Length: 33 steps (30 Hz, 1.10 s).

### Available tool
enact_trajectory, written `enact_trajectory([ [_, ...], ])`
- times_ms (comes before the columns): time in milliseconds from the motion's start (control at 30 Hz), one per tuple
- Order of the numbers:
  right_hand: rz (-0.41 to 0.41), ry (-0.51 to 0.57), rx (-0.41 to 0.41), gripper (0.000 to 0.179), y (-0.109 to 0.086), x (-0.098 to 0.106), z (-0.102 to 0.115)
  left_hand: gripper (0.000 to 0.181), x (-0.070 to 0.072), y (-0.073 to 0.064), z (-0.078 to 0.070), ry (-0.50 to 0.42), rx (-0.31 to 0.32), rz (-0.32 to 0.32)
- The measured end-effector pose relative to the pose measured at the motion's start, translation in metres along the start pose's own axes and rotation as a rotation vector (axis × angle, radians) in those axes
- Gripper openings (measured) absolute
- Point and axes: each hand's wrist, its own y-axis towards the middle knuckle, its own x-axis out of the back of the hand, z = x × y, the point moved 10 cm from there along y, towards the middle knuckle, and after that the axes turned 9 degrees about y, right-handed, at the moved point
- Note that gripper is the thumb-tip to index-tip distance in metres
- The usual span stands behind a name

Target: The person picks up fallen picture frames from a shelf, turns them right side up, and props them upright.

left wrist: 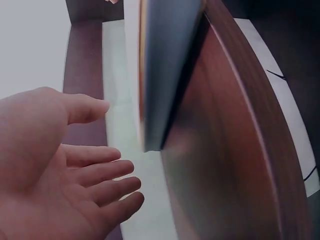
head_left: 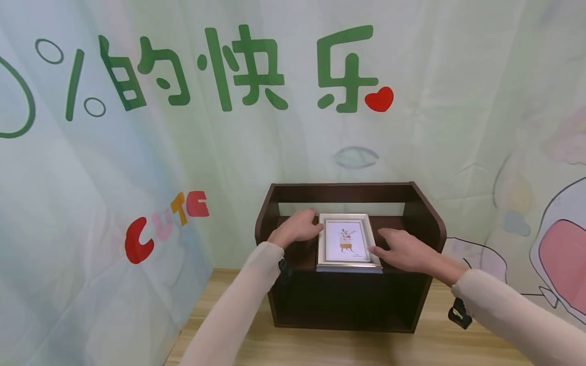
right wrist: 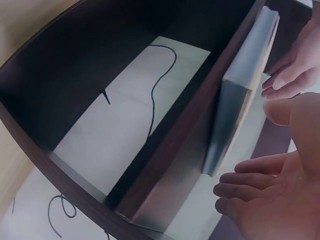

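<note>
A silver-edged picture frame [head_left: 346, 241] with a print of flowers in a pot lies face up on the upper board of a small dark brown shelf [head_left: 343, 190]. Seen from the side, the frame [left wrist: 167, 75] has a thick grey edge. To its left is my left hand [head_left: 299, 225], fingers extended and thumb apart, with a gap to the frame in the left wrist view. My right hand [head_left: 405, 249] is at the other side, its thumb close to the right edge. In the right wrist view the right hand [right wrist: 270, 185] has its fingers loosely straight, holding nothing.
The shelf's raised side panels [head_left: 428, 216] flank both hands, and an open compartment [head_left: 343, 300] lies below the upper board. It stands on a light wooden surface [head_left: 229, 284]. Behind hangs a printed cloth [head_left: 293, 142] with green characters and a red heart.
</note>
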Motion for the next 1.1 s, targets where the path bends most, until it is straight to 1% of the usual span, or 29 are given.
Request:
enact_trajectory([
  [167, -0.001, 0.011, -0.009, 0.065, 0.006, -0.006, -0.007, 0.048, -0.009, 0.011, 0.008, -0.036, 0.054, 0.008],
  [333, -0.003, 0.025, -0.019, 0.063, 0.006, -0.012, -0.014, 0.035, -0.015, 0.021, 0.014, -0.057, 0.073, -0.019],
  [467, -0.007, 0.047, -0.016, 0.060, 0.007, -0.016, -0.015, 0.027, -0.019, 0.025, 0.021, -0.069, 0.106, -0.018],
  [533, -0.010, 0.063, -0.010, 0.057, 0.008, -0.017, -0.014, 0.028, -0.022, 0.026, 0.026, -0.084, 0.133, -0.009],
  [600, -0.011, 0.078, -0.008, 0.055, 0.009, -0.018, -0.013, 0.034, -0.025, 0.027, 0.028, -0.087, 0.141, 0.002],
  [633, -0.012, 0.083, -0.009, 0.054, 0.009, -0.019, -0.013, 0.037, -0.027, 0.028, 0.029, -0.088, 0.140, 0.008],
  [667, -0.011, 0.089, -0.012, 0.053, 0.009, -0.019, -0.013, 0.042, -0.036, 0.037, 0.037, -0.086, 0.119, -0.007],
  [767, -0.010, 0.102, -0.019, 0.053, 0.008, -0.020, -0.015, 0.049, -0.042, 0.038, 0.034, -0.080, 0.109, -0.001],
  [867, -0.013, 0.120, -0.028, 0.053, 0.007, -0.020, -0.018, 0.050, -0.044, 0.037, 0.030, -0.086, 0.107, -0.005],
  [900, -0.016, 0.128, -0.032, 0.053, 0.007, -0.020, -0.019, 0.050, -0.036, 0.029, 0.022, -0.093, 0.127, 0.016],
  [967, -0.022, 0.151, -0.040, 0.052, 0.007, -0.020, -0.021, 0.051, -0.051, 0.047, 0.035, -0.084, 0.093, -0.018],
  [1033, -0.029, 0.182, -0.054, 0.052, 0.008, -0.019, -0.022, 0.050, -0.051, 0.049, 0.035, -0.098, 0.095, -0.012],
  [1100, -0.042, 0.214, -0.072, 0.051, 0.008, -0.019, -0.023, 0.050, -0.049, 0.051, 0.034, -0.108, 0.089, -0.027],
])
